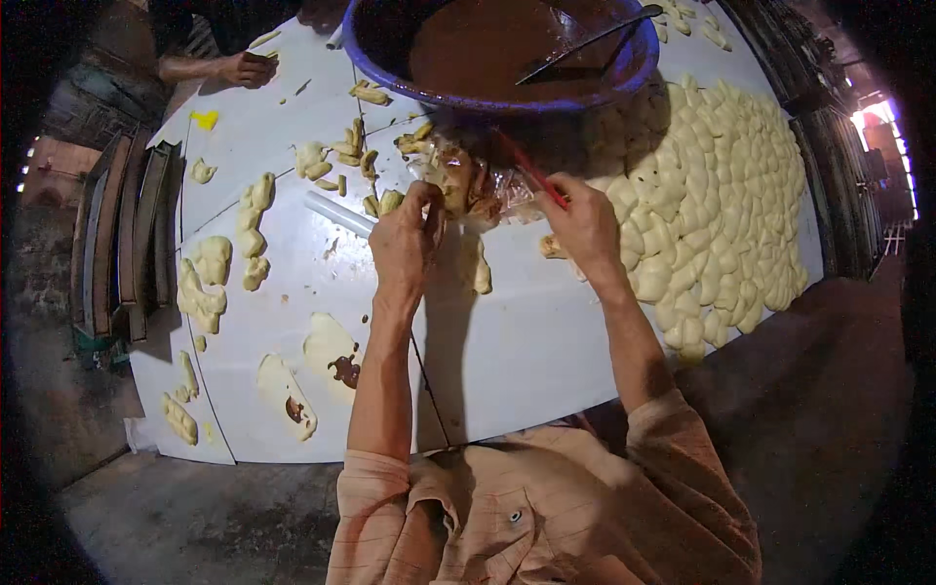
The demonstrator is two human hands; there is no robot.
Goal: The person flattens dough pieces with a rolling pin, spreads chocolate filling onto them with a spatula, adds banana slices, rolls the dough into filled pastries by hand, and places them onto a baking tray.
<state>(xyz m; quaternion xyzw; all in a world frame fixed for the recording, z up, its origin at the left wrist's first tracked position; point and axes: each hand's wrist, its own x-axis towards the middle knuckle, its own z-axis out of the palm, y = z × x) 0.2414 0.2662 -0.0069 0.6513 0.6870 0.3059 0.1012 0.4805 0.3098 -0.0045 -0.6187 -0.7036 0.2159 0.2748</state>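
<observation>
My right hand (585, 219) is closed round a thin red stick-like tool (531, 168) that slants up and leftward toward the basin; its far end I cannot make out. My left hand (405, 239) has its fingers pinched together beside a clear plastic bag (509, 193) with yellow-brown pieces that look like banana. What the left fingers hold, if anything, is hidden. Just left of that hand lies a white rod (339, 213), partly behind it. Two flattened sheets of pale dough, the nearer sheet (285, 390) and the farther sheet (330, 341), bear brown paste left of my left forearm.
A purple basin (390, 80) of brown paste stands at the back, a dark-handled flat tool (590, 42) across it. Many pale dough lumps (721, 214) cover the table's right side. Trays (112, 229) stand at left. Another person's hand (249, 70) rests at the far left edge.
</observation>
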